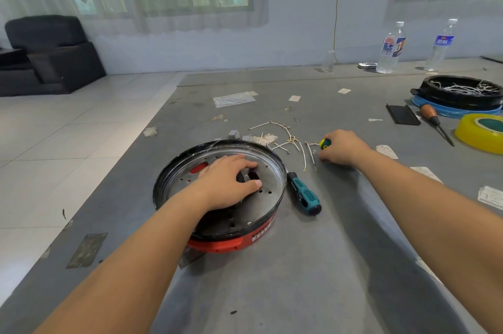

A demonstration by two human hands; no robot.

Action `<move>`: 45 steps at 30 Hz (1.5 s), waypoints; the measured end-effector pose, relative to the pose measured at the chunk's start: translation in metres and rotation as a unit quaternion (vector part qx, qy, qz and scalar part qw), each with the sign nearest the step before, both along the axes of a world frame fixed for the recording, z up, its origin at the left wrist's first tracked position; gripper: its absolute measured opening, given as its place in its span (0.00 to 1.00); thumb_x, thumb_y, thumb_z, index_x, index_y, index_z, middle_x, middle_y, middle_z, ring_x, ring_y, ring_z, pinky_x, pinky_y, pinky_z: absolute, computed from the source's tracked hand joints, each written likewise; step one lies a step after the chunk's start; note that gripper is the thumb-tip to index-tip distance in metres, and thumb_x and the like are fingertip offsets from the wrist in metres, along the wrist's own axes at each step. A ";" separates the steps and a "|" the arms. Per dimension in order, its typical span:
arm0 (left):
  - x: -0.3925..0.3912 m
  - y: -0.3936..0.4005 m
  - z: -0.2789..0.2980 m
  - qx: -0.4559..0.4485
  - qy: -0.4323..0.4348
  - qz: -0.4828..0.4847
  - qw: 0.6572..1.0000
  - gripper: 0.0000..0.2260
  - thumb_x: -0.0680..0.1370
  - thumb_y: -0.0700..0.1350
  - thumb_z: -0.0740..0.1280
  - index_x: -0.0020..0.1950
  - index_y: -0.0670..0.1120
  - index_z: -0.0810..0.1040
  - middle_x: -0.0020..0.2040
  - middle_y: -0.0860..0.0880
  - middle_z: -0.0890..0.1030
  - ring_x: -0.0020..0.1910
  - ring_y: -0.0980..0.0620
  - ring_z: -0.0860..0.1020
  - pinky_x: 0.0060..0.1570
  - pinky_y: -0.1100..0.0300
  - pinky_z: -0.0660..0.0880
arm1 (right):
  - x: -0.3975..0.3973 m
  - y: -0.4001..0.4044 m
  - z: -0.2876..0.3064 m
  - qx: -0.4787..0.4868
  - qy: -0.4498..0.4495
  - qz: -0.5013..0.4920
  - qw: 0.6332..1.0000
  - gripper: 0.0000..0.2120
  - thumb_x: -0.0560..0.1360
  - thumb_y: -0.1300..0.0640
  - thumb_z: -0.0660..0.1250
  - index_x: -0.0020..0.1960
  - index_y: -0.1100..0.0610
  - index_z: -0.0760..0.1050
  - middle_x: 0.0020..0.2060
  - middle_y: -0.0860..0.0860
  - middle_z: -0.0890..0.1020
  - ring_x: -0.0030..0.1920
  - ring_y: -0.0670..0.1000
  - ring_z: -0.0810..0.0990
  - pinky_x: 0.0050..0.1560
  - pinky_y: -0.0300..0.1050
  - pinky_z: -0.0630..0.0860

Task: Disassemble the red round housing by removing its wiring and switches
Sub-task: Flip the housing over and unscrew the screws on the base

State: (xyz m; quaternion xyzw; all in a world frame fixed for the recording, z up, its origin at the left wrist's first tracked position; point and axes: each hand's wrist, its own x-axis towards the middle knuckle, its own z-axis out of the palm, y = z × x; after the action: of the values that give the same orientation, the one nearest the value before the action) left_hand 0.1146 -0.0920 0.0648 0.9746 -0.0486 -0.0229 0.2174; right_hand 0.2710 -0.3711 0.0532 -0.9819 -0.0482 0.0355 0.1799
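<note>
Screwdriver (pixel 304 193) right of housing (pixel 217 241)

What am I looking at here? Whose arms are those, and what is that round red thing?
The picture comes from a camera worn on a person's head, looking down, so the arms are that person's own. No robot here. On the grey table sits a red round housing, which they are taking apart. The left hand rests inside it on the metal plate. The right hand is closed around a small tool with a yellow and green handle. Loose wires already pulled out lie behind the housing. A teal screwdriver lies beside it. Farther right are yellow tape and two water bottles.
</note>
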 end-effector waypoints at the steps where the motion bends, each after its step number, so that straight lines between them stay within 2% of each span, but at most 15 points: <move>1: 0.000 0.000 0.000 0.001 -0.001 0.001 1.000 0.25 0.81 0.60 0.67 0.78 0.59 0.70 0.80 0.57 0.66 0.80 0.51 0.61 0.78 0.43 0.60 | 0.001 0.000 -0.001 -0.003 -0.004 -0.001 1.000 0.06 0.73 0.52 0.71 0.46 0.52 0.76 0.41 0.52 0.78 0.43 0.54 0.77 0.37 0.44 0.71; 4: 0.000 0.000 0.000 0.001 -0.002 0.002 1.000 0.25 0.81 0.60 0.67 0.78 0.59 0.70 0.80 0.57 0.66 0.80 0.51 0.61 0.78 0.43 0.60 | 0.001 0.004 -0.003 -0.017 -0.017 -0.006 1.000 0.08 0.74 0.50 0.70 0.50 0.52 0.77 0.44 0.52 0.78 0.48 0.57 0.78 0.44 0.47 0.75; 8: -0.001 -0.001 0.001 0.005 -0.001 0.002 1.000 0.25 0.81 0.61 0.67 0.78 0.59 0.69 0.80 0.57 0.66 0.80 0.51 0.61 0.78 0.42 0.60 | 0.001 0.009 -0.001 -0.020 -0.023 -0.018 0.999 0.07 0.74 0.49 0.70 0.49 0.49 0.76 0.47 0.53 0.79 0.49 0.58 0.79 0.47 0.49 0.77; 10: -0.002 -0.001 0.001 0.008 0.000 0.001 1.000 0.25 0.81 0.61 0.66 0.78 0.59 0.69 0.80 0.57 0.65 0.81 0.50 0.60 0.79 0.42 0.59 | 0.002 0.010 0.000 -0.013 -0.017 -0.025 0.999 0.07 0.73 0.49 0.71 0.48 0.51 0.77 0.46 0.53 0.80 0.47 0.58 0.81 0.48 0.50 0.80; 14: -0.003 -0.002 0.001 0.015 0.005 0.001 1.000 0.25 0.82 0.61 0.65 0.78 0.60 0.68 0.81 0.57 0.64 0.82 0.49 0.58 0.79 0.42 0.58 | 0.006 0.011 0.002 0.038 0.024 -0.035 0.998 0.08 0.72 0.51 0.75 0.48 0.53 0.80 0.41 0.53 0.85 0.37 0.53 0.87 0.49 0.54 0.85; 16: -0.003 -0.002 0.001 0.016 0.004 0.001 1.000 0.25 0.82 0.61 0.65 0.79 0.60 0.68 0.81 0.57 0.64 0.82 0.49 0.58 0.79 0.42 0.58 | 0.008 0.012 0.003 0.044 0.034 -0.036 0.998 0.10 0.72 0.51 0.77 0.49 0.54 0.81 0.41 0.54 0.85 0.37 0.53 0.87 0.48 0.53 0.85; 21: -0.004 -0.002 0.001 0.015 0.009 0.004 1.000 0.25 0.82 0.61 0.65 0.79 0.60 0.68 0.82 0.58 0.62 0.83 0.49 0.56 0.80 0.41 0.56 | 0.007 0.018 0.005 0.009 0.006 -0.023 1.000 0.13 0.72 0.50 0.76 0.52 0.55 0.80 0.43 0.53 0.80 0.38 0.52 0.81 0.37 0.46 0.82; 24: -0.004 -0.003 0.002 0.015 0.006 0.002 1.000 0.24 0.82 0.61 0.65 0.78 0.60 0.68 0.82 0.57 0.62 0.82 0.50 0.57 0.80 0.41 0.56 | 0.007 0.021 0.005 -0.008 -0.016 -0.017 1.000 0.09 0.74 0.52 0.73 0.51 0.55 0.80 0.45 0.55 0.80 0.43 0.55 0.79 0.38 0.45 0.76; 28: -0.005 -0.003 0.003 0.018 0.006 0.002 1.000 0.25 0.82 0.61 0.65 0.78 0.60 0.68 0.82 0.57 0.62 0.82 0.50 0.57 0.80 0.42 0.56 | 0.005 0.025 0.006 -0.021 -0.022 -0.010 0.999 0.07 0.75 0.53 0.70 0.43 0.55 0.76 0.47 0.58 0.80 0.46 0.59 0.78 0.40 0.46 0.72; 31: -0.005 -0.003 0.003 0.020 0.007 0.001 1.000 0.25 0.82 0.61 0.65 0.79 0.60 0.68 0.82 0.57 0.62 0.82 0.50 0.57 0.80 0.42 0.57 | 0.006 0.022 0.010 -0.019 -0.010 -0.019 1.000 0.06 0.72 0.57 0.71 0.44 0.59 0.78 0.45 0.59 0.82 0.46 0.60 0.83 0.42 0.48 0.81; 33: -0.004 -0.002 0.002 0.021 0.007 0.000 1.000 0.25 0.82 0.62 0.65 0.79 0.60 0.67 0.82 0.57 0.62 0.82 0.50 0.57 0.80 0.42 0.57 | 0.008 0.017 0.011 0.003 0.009 -0.033 0.999 0.04 0.70 0.60 0.71 0.42 0.60 0.78 0.42 0.59 0.84 0.42 0.59 0.86 0.46 0.50 0.85; 35: -0.004 -0.002 0.002 0.021 0.007 0.001 1.000 0.25 0.82 0.62 0.65 0.79 0.60 0.67 0.82 0.57 0.61 0.83 0.49 0.56 0.80 0.42 0.56 | 0.009 0.014 0.012 0.035 0.026 -0.049 0.998 0.04 0.70 0.62 0.71 0.39 0.59 0.76 0.37 0.58 0.84 0.32 0.56 0.84 0.40 0.47 0.85; 37: -0.004 -0.002 0.002 0.020 0.008 0.003 1.000 0.25 0.82 0.62 0.65 0.79 0.61 0.67 0.82 0.57 0.61 0.83 0.49 0.56 0.80 0.42 0.56 | 0.009 0.013 0.012 0.046 0.030 -0.058 0.997 0.05 0.69 0.62 0.72 0.38 0.58 0.76 0.35 0.57 0.83 0.28 0.54 0.82 0.33 0.42 0.82; 42: -0.005 -0.003 0.003 0.020 0.010 0.003 1.000 0.25 0.82 0.62 0.65 0.79 0.60 0.67 0.82 0.57 0.62 0.82 0.50 0.56 0.80 0.42 0.56 | 0.007 0.014 0.014 0.078 0.051 -0.064 0.994 0.08 0.70 0.61 0.76 0.45 0.62 0.79 0.42 0.59 0.84 0.30 0.55 0.83 0.38 0.46 0.85; 45: -0.005 -0.003 0.004 0.020 0.009 0.003 1.000 0.25 0.82 0.62 0.65 0.79 0.60 0.68 0.82 0.57 0.63 0.82 0.50 0.57 0.80 0.42 0.57 | 0.003 0.012 0.023 0.069 0.031 -0.056 0.996 0.08 0.72 0.59 0.76 0.46 0.61 0.80 0.32 0.54 0.84 0.24 0.49 0.80 0.27 0.38 0.78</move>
State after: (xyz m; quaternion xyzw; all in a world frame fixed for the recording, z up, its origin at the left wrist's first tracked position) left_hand 0.1097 -0.0954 0.0689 0.9787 -0.0434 -0.0319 0.1981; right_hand 0.2741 -0.3587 0.0765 -0.9667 0.0100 0.0524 0.2504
